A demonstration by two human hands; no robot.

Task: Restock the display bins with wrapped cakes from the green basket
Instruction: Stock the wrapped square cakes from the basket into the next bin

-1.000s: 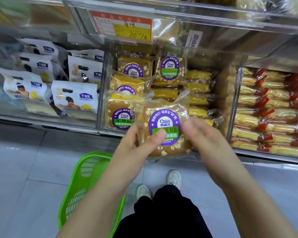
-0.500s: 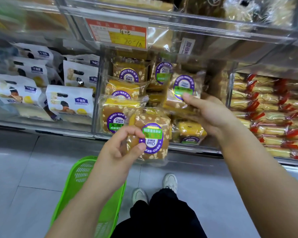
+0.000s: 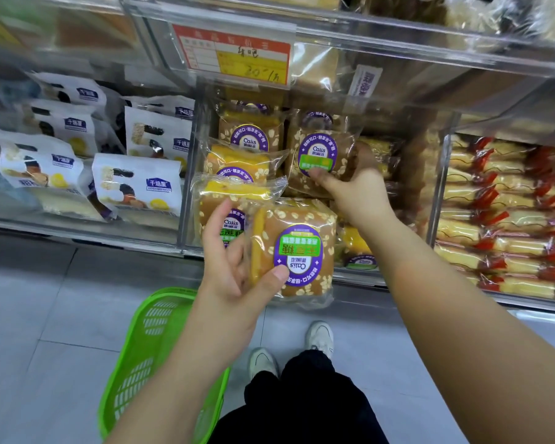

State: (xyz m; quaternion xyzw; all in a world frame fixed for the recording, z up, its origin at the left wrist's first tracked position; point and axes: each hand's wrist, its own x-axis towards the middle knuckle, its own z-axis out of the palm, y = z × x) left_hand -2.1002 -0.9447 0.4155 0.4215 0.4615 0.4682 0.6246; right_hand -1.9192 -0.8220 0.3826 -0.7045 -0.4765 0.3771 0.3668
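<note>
Since a second ago, when both hands shared one cake, the right hand (image 3: 354,184) has carried a wrapped cake (image 3: 321,155) up into the middle display bin (image 3: 436,193), thumb on its purple label, fingers curled behind. The left hand (image 3: 234,264) now holds a second cake (image 3: 297,251) near the bin's front, label upside down, pinched between thumb and fingers. One cake looks nearly placed; the next waits. Below left sits the green basket (image 3: 148,347), its contents hidden.
</note>
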